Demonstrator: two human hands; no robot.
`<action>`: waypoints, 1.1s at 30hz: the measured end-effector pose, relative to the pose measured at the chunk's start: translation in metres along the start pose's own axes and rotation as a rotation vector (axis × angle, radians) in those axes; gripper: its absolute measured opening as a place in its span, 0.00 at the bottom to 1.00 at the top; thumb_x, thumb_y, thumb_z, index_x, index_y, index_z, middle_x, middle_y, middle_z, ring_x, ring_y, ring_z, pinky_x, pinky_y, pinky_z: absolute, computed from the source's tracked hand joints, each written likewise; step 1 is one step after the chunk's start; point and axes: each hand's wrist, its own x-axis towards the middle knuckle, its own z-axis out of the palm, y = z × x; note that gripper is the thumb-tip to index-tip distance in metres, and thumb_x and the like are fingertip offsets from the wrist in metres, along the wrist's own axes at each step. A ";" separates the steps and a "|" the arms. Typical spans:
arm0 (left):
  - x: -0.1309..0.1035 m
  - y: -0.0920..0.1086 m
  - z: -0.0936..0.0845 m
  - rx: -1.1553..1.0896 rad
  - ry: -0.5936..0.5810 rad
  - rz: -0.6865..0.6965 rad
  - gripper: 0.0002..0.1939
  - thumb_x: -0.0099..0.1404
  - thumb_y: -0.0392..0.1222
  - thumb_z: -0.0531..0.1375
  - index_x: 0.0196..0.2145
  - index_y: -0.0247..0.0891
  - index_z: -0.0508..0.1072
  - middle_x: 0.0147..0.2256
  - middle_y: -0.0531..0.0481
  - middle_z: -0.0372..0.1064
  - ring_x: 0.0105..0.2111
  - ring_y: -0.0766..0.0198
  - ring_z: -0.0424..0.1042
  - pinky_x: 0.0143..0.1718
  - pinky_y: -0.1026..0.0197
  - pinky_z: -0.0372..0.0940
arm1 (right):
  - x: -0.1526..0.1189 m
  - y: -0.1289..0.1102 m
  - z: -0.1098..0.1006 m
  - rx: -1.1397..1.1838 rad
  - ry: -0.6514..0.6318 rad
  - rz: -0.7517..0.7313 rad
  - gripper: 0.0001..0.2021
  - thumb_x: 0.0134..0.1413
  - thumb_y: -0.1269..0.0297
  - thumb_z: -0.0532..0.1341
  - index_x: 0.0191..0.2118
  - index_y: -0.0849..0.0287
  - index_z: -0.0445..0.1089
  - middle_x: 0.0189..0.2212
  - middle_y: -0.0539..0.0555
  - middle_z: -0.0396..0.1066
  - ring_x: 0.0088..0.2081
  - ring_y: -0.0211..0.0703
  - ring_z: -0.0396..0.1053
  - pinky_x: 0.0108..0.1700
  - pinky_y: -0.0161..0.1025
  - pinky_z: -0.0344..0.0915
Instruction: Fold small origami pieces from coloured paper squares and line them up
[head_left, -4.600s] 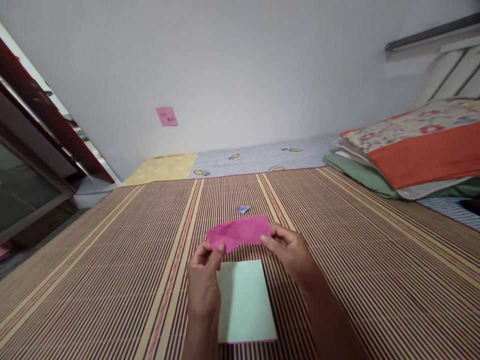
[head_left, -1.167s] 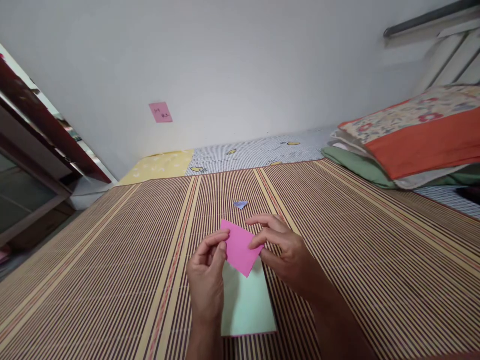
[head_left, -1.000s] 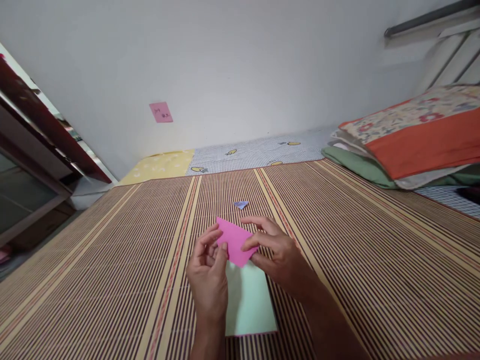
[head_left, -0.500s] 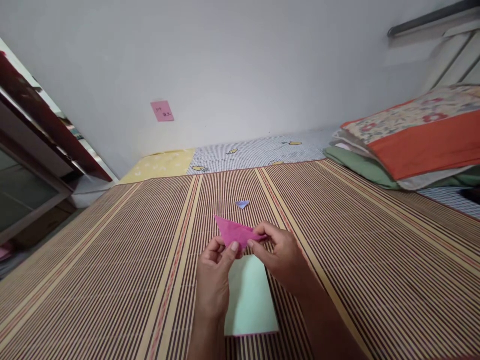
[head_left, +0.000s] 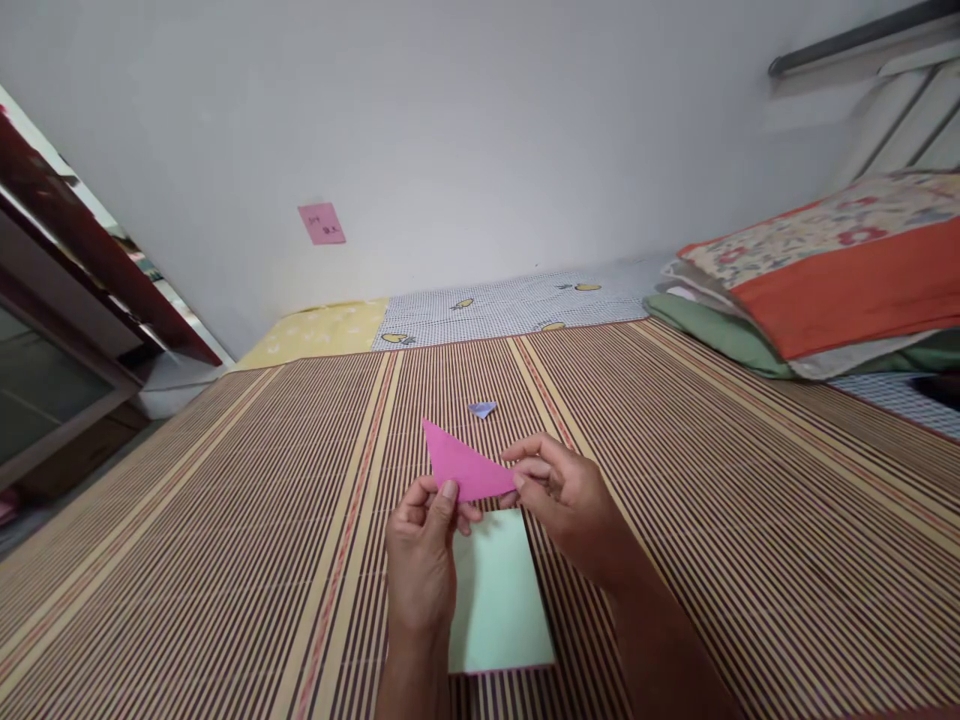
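A pink paper triangle (head_left: pixel 466 468), folded flat, is held up between both hands. My left hand (head_left: pixel 426 535) pinches its lower left edge, thumb in front and fingers behind. At the right corner, my right hand (head_left: pixel 574 505) grips the paper between thumb and fingers. Below them lies a pale green sheet or stack of paper (head_left: pixel 504 600) with a pink lower edge, partly covered by my left hand. A small bluish folded paper piece (head_left: pixel 482 410) rests on the mat just beyond the triangle.
The striped bamboo mat (head_left: pixel 225 500) spreads under everything. Folded bedding (head_left: pixel 847 290) in orange, floral and green is piled at the right. Patterned cloth (head_left: pixel 480 308) runs along the wall, where a pink note (head_left: pixel 322 224) is stuck. A metal rail (head_left: pixel 862 40) is at upper right.
The pink triangle has turned slightly, its upper left point rising and its face now flatter to view. My right hand's grip has shifted to the triangle's right corner.
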 end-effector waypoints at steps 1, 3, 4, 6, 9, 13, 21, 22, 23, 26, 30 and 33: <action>0.001 0.002 -0.001 -0.022 -0.021 -0.020 0.14 0.58 0.45 0.73 0.31 0.35 0.74 0.19 0.55 0.70 0.19 0.72 0.65 0.25 0.71 0.61 | 0.000 -0.002 -0.003 0.010 -0.023 0.001 0.04 0.61 0.69 0.59 0.41 0.58 0.69 0.27 0.50 0.75 0.32 0.42 0.77 0.37 0.40 0.73; 0.002 0.005 -0.005 -0.061 -0.109 -0.070 0.13 0.60 0.45 0.72 0.32 0.35 0.74 0.17 0.57 0.66 0.17 0.74 0.60 0.22 0.72 0.56 | 0.000 -0.005 -0.009 0.045 -0.025 -0.013 0.05 0.63 0.65 0.60 0.39 0.59 0.72 0.28 0.52 0.77 0.33 0.42 0.77 0.39 0.40 0.73; 0.002 0.006 -0.007 -0.073 -0.158 -0.090 0.12 0.61 0.44 0.71 0.32 0.35 0.74 0.17 0.58 0.65 0.16 0.75 0.59 0.22 0.73 0.54 | 0.000 -0.006 -0.011 0.069 -0.016 -0.019 0.07 0.63 0.62 0.60 0.39 0.59 0.73 0.29 0.53 0.77 0.34 0.42 0.77 0.39 0.40 0.73; 0.002 0.007 -0.010 -0.075 -0.241 -0.116 0.11 0.63 0.43 0.70 0.31 0.35 0.73 0.17 0.58 0.64 0.16 0.76 0.58 0.21 0.72 0.52 | -0.001 -0.007 -0.011 0.117 -0.007 -0.020 0.09 0.64 0.58 0.61 0.38 0.59 0.74 0.32 0.54 0.77 0.34 0.41 0.76 0.38 0.39 0.72; 0.002 0.005 -0.013 -0.038 -0.316 -0.132 0.10 0.65 0.43 0.68 0.32 0.35 0.74 0.18 0.57 0.65 0.15 0.76 0.57 0.20 0.72 0.50 | -0.002 -0.007 -0.006 0.180 -0.055 0.006 0.11 0.63 0.56 0.62 0.40 0.58 0.74 0.33 0.54 0.77 0.33 0.40 0.74 0.36 0.37 0.70; 0.002 0.003 -0.014 0.045 -0.386 -0.126 0.10 0.67 0.45 0.66 0.34 0.34 0.75 0.19 0.55 0.68 0.15 0.75 0.59 0.22 0.70 0.53 | -0.003 -0.008 0.002 0.218 -0.113 0.035 0.09 0.59 0.58 0.65 0.40 0.59 0.74 0.29 0.50 0.72 0.30 0.37 0.70 0.33 0.35 0.66; 0.001 0.004 -0.016 0.177 -0.462 -0.132 0.08 0.68 0.43 0.65 0.34 0.36 0.75 0.20 0.55 0.68 0.17 0.72 0.63 0.23 0.69 0.55 | -0.002 -0.012 0.004 0.149 -0.092 0.060 0.04 0.57 0.64 0.65 0.36 0.58 0.72 0.25 0.46 0.66 0.26 0.34 0.64 0.30 0.33 0.63; 0.001 0.004 -0.017 0.188 -0.468 -0.131 0.08 0.68 0.43 0.64 0.34 0.36 0.75 0.20 0.55 0.68 0.17 0.72 0.63 0.23 0.69 0.55 | -0.002 -0.011 0.003 0.134 -0.086 0.054 0.03 0.57 0.65 0.64 0.36 0.58 0.72 0.25 0.46 0.66 0.27 0.34 0.64 0.30 0.33 0.63; 0.001 0.004 -0.018 0.199 -0.472 -0.128 0.08 0.69 0.43 0.64 0.34 0.36 0.75 0.20 0.55 0.68 0.17 0.72 0.63 0.24 0.69 0.55 | -0.002 -0.010 0.003 0.121 -0.077 0.051 0.02 0.57 0.67 0.64 0.36 0.58 0.73 0.25 0.46 0.66 0.27 0.34 0.64 0.30 0.33 0.63; 0.001 0.004 -0.020 0.221 -0.484 -0.118 0.08 0.70 0.42 0.63 0.34 0.36 0.74 0.20 0.55 0.68 0.18 0.72 0.63 0.25 0.69 0.56 | -0.002 -0.009 0.002 0.112 -0.073 0.061 0.02 0.57 0.68 0.62 0.36 0.58 0.73 0.24 0.45 0.65 0.26 0.33 0.62 0.29 0.32 0.61; 0.001 0.005 -0.022 0.239 -0.522 -0.134 0.07 0.70 0.41 0.63 0.35 0.36 0.74 0.21 0.55 0.69 0.18 0.72 0.63 0.26 0.68 0.58 | -0.002 -0.012 0.000 0.148 -0.117 0.078 0.04 0.57 0.65 0.63 0.35 0.59 0.72 0.23 0.45 0.65 0.24 0.33 0.62 0.26 0.32 0.61; 0.001 0.005 -0.022 0.233 -0.542 -0.148 0.06 0.70 0.41 0.63 0.36 0.36 0.74 0.21 0.55 0.69 0.18 0.71 0.64 0.26 0.68 0.58 | -0.002 -0.014 -0.001 0.143 -0.129 0.082 0.04 0.58 0.65 0.63 0.36 0.60 0.72 0.24 0.45 0.66 0.24 0.33 0.63 0.27 0.32 0.62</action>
